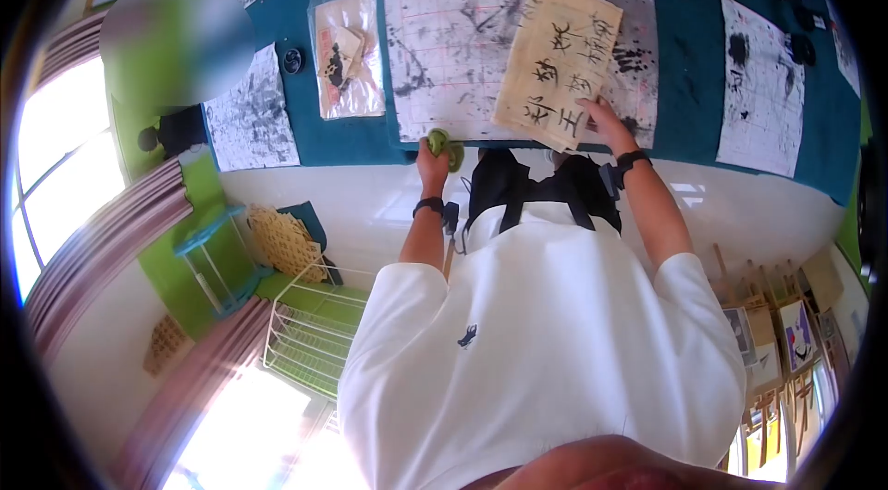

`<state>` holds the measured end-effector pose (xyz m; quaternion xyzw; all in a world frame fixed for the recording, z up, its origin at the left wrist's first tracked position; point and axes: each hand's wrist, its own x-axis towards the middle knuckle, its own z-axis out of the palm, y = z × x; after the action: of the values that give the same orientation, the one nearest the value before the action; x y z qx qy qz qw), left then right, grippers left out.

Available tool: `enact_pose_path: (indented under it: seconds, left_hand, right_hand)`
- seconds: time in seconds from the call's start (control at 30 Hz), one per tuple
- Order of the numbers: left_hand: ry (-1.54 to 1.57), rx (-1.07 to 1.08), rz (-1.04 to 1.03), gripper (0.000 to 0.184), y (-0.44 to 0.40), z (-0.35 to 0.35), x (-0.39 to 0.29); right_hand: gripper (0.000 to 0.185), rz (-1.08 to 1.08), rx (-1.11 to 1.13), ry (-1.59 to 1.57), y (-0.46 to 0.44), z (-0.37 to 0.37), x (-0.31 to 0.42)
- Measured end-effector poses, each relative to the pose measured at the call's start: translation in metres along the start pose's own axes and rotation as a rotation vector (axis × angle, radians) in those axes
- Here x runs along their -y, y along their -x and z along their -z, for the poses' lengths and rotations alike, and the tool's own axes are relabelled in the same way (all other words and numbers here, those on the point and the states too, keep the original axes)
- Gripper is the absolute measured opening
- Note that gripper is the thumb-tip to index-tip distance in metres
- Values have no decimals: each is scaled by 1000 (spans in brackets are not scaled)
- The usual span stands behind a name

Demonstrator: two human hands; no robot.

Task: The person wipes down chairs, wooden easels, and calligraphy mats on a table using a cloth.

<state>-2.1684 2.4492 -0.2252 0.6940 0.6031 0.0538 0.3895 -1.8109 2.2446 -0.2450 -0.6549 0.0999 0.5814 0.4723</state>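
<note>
Hands apart. Left hand (431,166) closed round a green, rounded object (438,139) at the near edge of the blue-green desk (689,106). Tan paper with black brush characters (561,55) lies between the hands, over an ink-stained white sheet (442,46); right hand (607,124) touches its near right edge, pinched or resting, cannot tell.

A white wire rack (313,331) stands near a pale-blue stool (203,233) — a curtain (113,233) hangs beside a window (72,136).

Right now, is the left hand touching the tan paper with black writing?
No, the left hand holds a green object apart from the tan paper, which the right hand touches.
</note>
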Motion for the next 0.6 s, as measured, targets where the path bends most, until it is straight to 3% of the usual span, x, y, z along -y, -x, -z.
enact_pose_path:
  seconds: [0.13, 0.2, 0.27, 0.33, 0.37, 0.4, 0.47, 0.53, 0.6]
  left_hand:
    - [-42, -94, -312, 41, -11, -14, -56]
    - [-49, -144, -333, 44, -30, -15, -73]
    - [-54, -197, -353, 46, -53, -21, -82]
    - [-352, -188, -44, 51, -70, -28, -79]
    - [-344, -189, 131, 56, -76, -30, -76]
    - [-335, -186, 138, 56, -72, -32, -71]
    - [-181, -189, 472, 58, -74, -39, -69]
    - [-199, -106, 440, 55, -57, -52, -53]
    - [-320, -61, 40, 59, -40, -59, -38]
  right_hand:
    - [42, 56, 119, -183, 6, 7, -1]
    - [46, 32, 242, -326, -2, 6, -2]
    - [44, 20, 229, -321, -4, 6, -2]
    - [39, 168, 253, -314, -9, 5, -14]
    - [39, 156, 250, -307, -8, 3, -20]
    - [35, 86, 189, -268, -10, 3, -20]
    - [32, 44, 115, -224, -14, 5, -7]
    - [26, -43, 46, -255, -7, 6, -5]
    - [31, -40, 53, -220, -16, 15, -12]
